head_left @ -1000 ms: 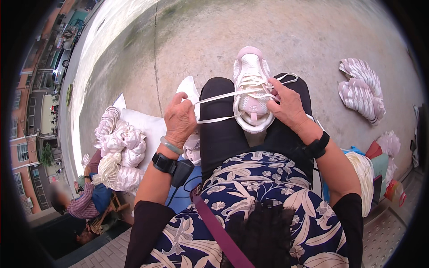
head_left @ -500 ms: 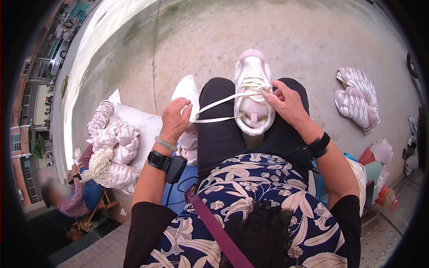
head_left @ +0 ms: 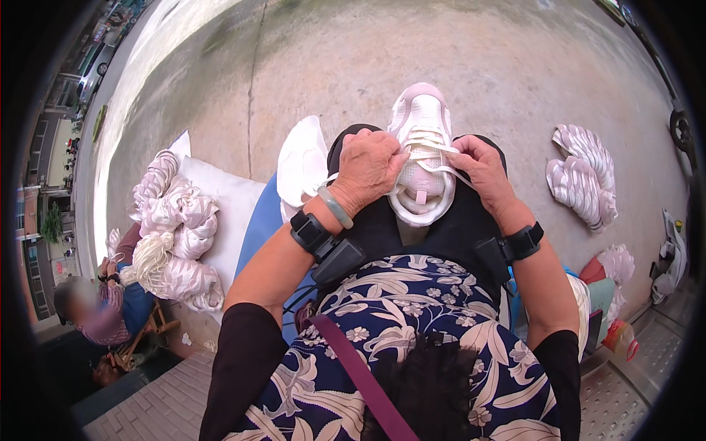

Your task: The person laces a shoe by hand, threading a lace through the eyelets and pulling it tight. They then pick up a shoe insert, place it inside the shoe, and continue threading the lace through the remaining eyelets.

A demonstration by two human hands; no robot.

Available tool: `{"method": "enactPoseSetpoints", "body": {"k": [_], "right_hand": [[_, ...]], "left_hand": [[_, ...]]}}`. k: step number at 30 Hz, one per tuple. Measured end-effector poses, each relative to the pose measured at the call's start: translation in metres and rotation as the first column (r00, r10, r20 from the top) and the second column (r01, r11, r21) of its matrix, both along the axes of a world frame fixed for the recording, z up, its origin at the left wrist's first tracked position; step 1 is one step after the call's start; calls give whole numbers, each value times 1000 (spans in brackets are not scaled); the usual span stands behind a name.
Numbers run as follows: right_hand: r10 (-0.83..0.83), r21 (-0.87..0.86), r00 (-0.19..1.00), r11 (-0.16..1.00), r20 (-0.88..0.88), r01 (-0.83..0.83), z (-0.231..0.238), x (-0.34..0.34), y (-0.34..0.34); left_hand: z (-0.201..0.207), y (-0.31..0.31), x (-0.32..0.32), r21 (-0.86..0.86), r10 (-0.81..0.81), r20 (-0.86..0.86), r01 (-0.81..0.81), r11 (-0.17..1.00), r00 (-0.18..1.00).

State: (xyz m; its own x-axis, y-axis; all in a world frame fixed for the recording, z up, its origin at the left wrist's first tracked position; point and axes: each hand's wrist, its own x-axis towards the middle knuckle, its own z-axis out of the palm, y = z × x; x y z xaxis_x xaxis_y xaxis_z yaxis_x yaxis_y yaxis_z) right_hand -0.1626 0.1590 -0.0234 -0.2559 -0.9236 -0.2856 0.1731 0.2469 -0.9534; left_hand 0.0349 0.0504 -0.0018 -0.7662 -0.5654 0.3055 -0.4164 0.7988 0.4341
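Note:
A white and pale pink sneaker (head_left: 421, 110) rests between my thighs, its toe pointing away from me. White shoelace (head_left: 425, 140) crosses its upper part in several rows, above the pale pink tongue (head_left: 416, 176). At the left eyelet row my left hand (head_left: 368, 167) is closed, thumb and fingertips pinched on lace; a strip of lace shows by its wrist. On the opposite side my right hand (head_left: 482, 167) pinches the lace between thumb and index finger, and a loose length droops below it. The exact grip of the left fingertips is partly hidden.
Left of my knee are white shoe pieces (head_left: 303, 158). Farther left, bundled pale pink shoe parts (head_left: 180, 209) lie by a white sheet (head_left: 235, 198). More bundles (head_left: 585, 176) lie on the concrete at right. Another person (head_left: 103, 309) sits at far left.
My left hand has moved right from beside the knee to the sneaker's left edge, and the stretched lace is no longer taut. The right hand has shifted slightly, still at the eyelets.

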Motion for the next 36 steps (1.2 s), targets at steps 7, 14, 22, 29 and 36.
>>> {"method": "enactPoseSetpoints", "body": {"k": [7,14,22,29,36], "right_hand": [[46,-36,995,998,-86,-50,-4,-4,-4],[-12,-16,979,1000,-202,8,-5,-1,-8],[-32,27,662,997,-749,78,-15,9,-16],[-59,2,736,997,-674,82,-12,11,-21],[-60,-32,934,998,-352,52,-17,-4,-14]], "left_hand": [[-7,3,-5,62,9,-67,-5,998,998],[-8,7,-6,180,33,-115,-12,984,993],[-8,9,-7,255,57,-116,-26,967,992],[23,6,2,286,-19,-68,38,957,997],[57,4,38,458,-116,34,88,885,993]]}}
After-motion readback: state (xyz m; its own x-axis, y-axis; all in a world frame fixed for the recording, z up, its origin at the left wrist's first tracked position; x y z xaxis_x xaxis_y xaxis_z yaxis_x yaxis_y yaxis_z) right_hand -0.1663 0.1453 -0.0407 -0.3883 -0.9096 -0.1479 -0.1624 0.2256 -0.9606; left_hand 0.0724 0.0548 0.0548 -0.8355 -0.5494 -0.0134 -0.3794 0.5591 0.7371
